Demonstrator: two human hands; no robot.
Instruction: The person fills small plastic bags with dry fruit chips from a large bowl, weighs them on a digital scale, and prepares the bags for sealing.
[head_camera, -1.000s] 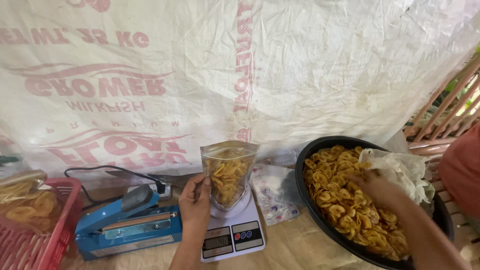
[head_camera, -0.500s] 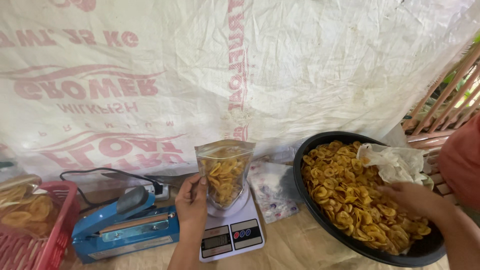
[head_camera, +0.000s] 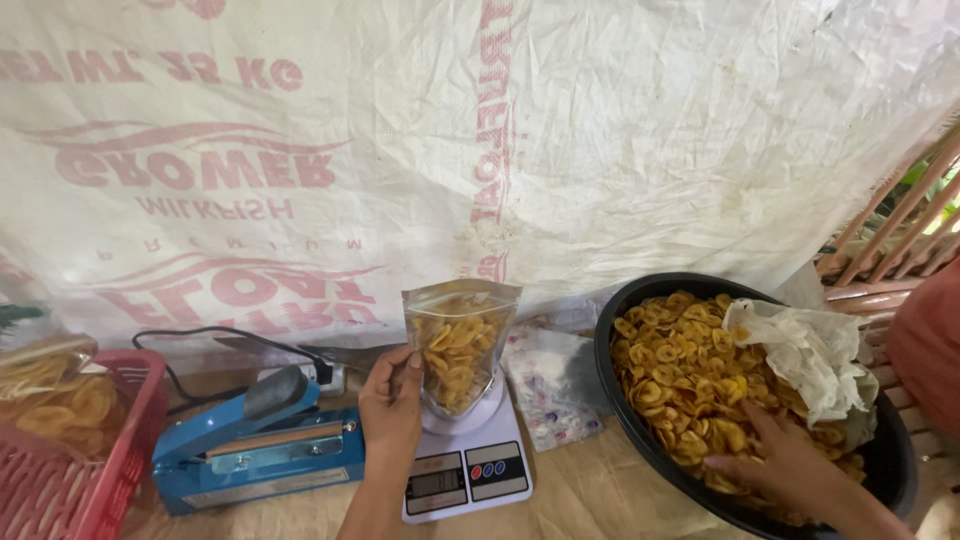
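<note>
on the white scale (head_camera: 470, 470) stood a clear pouch (head_camera: 457, 345), already mostly full of chips, steadied by the left hand (head_camera: 392, 405) pinching its side. the right hand (head_camera: 775, 465) lay loosely curled among chips in the black basin (head_camera: 640, 300); sealing remained undone.

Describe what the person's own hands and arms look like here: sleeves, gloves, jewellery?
Both are bare: the left hand and right hand show no gloves, rings or watch. The visible forearms carry no sleeves or bands. Nothing marks either wrist as far as the head view shows.

red basket (head_camera: 70, 470) cropped, scale display (head_camera: 438, 483) unreadable
</note>
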